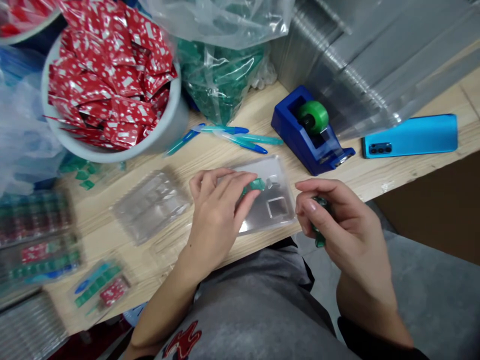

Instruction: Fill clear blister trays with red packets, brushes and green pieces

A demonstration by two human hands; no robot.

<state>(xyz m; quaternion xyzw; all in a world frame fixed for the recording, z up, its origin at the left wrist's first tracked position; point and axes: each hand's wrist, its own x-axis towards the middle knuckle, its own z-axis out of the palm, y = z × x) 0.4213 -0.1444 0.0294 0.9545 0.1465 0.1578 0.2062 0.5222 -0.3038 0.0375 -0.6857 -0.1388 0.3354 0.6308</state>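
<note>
Here, a small, shiny green piece (257, 184), left hand (216, 207) pinching it, right hand (339, 217) clasping darker green pieces (320, 239).

We were in a packing workshop by the look of it: bare wood bench (258, 115), bulk stock all round. Landmark: the blue tape dispenser (290, 122). Behind it, running right, we had stacked clear plastic cases (360, 70). Behind-left of it, a bag of green goods (221, 75); farther left, a bucket (47, 100) heaped with matching red packets (112, 75). Left and nearer us, an open clear tray (258, 220); far left, blurred filled packs (103, 282).
</note>
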